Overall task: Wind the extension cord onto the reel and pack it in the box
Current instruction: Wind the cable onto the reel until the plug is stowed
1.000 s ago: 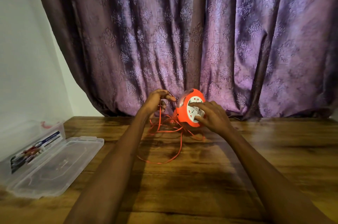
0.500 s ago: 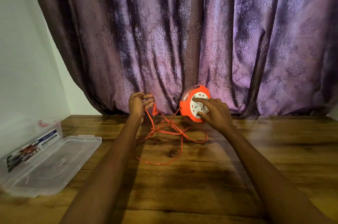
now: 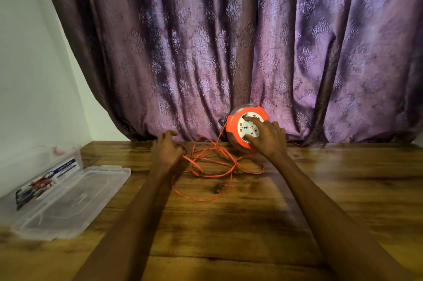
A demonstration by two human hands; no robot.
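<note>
Right hand clamped on the reel, held upright near the curtain; left hand spread, its grip apart over loose cord on the counter; best to feed cord taut and untangled while turning; box waits open, well left.

Single head view, looking forward-down, close over table

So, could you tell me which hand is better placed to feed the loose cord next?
The left hand: it sits at the loose orange cord, while the right hand is on the reel.
</note>
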